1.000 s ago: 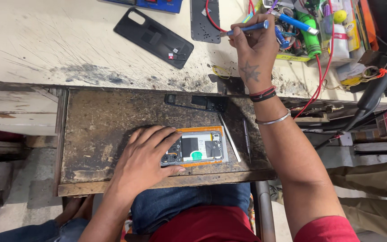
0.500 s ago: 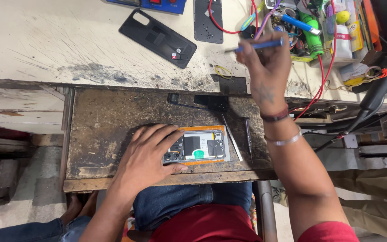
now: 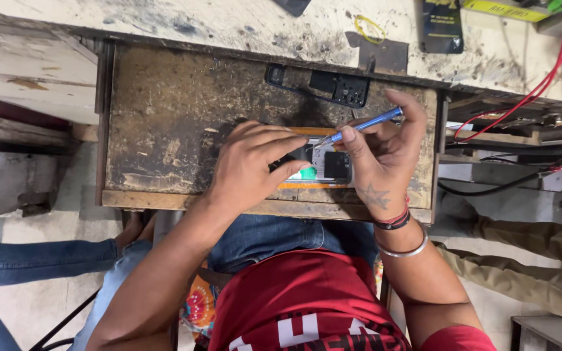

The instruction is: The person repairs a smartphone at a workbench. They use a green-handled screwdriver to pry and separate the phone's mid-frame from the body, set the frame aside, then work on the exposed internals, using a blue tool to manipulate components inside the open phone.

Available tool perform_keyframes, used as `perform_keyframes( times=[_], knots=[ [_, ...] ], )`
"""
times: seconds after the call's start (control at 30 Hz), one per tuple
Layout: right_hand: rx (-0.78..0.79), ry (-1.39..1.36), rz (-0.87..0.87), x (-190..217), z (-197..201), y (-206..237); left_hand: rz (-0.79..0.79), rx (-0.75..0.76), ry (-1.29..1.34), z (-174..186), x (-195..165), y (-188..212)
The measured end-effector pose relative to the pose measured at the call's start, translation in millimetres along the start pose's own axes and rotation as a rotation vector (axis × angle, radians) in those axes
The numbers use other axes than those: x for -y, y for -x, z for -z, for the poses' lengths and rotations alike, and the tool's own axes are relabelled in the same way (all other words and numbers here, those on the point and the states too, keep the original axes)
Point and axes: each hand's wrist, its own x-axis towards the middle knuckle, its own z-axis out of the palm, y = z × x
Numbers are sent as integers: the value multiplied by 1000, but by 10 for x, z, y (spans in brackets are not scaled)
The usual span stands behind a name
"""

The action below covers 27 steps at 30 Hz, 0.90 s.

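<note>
**A:** Where are my hands right now?

**B:** Both are over an opened phone (image 3: 325, 164) lying flat on a worn, stained pull-out work shelf (image 3: 177, 117), just in front of your lap. Your left hand (image 3: 252, 162) lies across the phone's left part, fingers spread and pressing down to pin it; it clamps nothing, it simply holds the phone still against the shelf. Your right hand (image 3: 382, 159) is closed in a pen-style pinch around a slim blue-handled screwdriver (image 3: 359, 127), tip angled down and left, meeting the phone's exposed inside near its upper middle.

**A:** What can be seen of the phone?

**B:** Only a strip between your hands: an orange rim, a pale inner plate, a dark square part and a small green patch. The rest is hidden under your left fingers.

**A:** Which step does this look like?

**B:** I judge that you are working a small screw or fastener inside the open phone, with the tip set or very nearly set. Whether it sits squarely in a screw head is too small to tell.

**A:** What does the next move call for?

**B:** Probably steady downward pressure from the left hand, a tool kept in line, and gentle turning so the tip does not slip across the board.

**A:** Anything nearby?

**B:** A black plastic phone frame piece (image 3: 323, 86) lies at the back of the shelf, apart from your hands. Red wires (image 3: 541, 84) run along the right, and a yellow rubber band (image 3: 370, 28) rests on the bench top beyond.
</note>
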Motion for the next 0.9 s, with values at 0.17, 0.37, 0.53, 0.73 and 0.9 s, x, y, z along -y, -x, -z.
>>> perform_keyframes(
  times=[0.17, 0.37, 0.53, 0.73, 0.9],
  knots=[
    [46, 0, -3, -42, 15, 8, 13, -34, 26, -24, 11, 5],
    [81, 11, 10, -59, -9, 40, 27, -46, 37, -49, 23, 24],
    [116, 17, 42, -49, 1, 62, 36, -54, 23, -73, 29, 27],
    [149, 114, 154, -62, -3, 91, 52, -82, 40, -77, 35, 35],
    [155, 125, 182, -52, -11, 105, 47, -74, 19, -63, 24, 29]
  ],
)
